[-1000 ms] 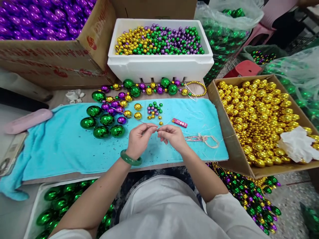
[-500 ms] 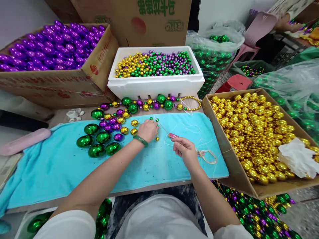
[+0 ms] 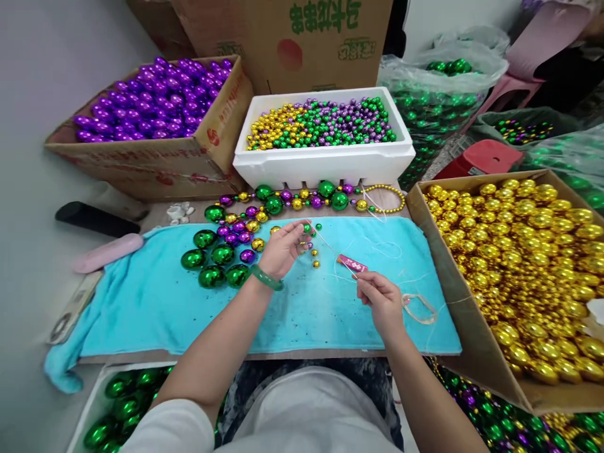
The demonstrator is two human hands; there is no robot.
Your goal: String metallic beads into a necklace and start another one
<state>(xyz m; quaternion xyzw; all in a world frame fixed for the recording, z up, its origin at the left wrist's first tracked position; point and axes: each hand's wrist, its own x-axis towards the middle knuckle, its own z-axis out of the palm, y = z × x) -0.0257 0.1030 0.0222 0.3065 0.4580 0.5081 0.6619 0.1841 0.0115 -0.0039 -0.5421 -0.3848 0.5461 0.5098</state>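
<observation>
My left hand (image 3: 283, 250), with a green bangle (image 3: 267, 277) at the wrist, pinches a small green bead (image 3: 307, 228) above the towel. My right hand (image 3: 381, 301) is closed on the near end of a long thin needle (image 3: 325, 240). The far tip reaches the left fingertips; whether it passes through the bead I cannot tell. A pink-labelled piece (image 3: 353, 263) lies just beyond the right fingers. Small gold beads (image 3: 315, 258) rest between the hands. Large green balls (image 3: 223, 254) and purple balls (image 3: 247, 256) lie left of my left hand.
A blue towel (image 3: 155, 308) covers the table. Behind it are a bead garland (image 3: 297, 202) and a white foam box (image 3: 325, 162) of small beads. A carton of purple balls (image 3: 160, 100) stands back left, a carton of gold balls (image 3: 514, 251) right. Thread (image 3: 384, 247) lies loose on the towel.
My left hand has risen from the towel and turned, now with a green bead at its fingertips. The needle's tip and left fingers have come together. The camera view has swung left.
</observation>
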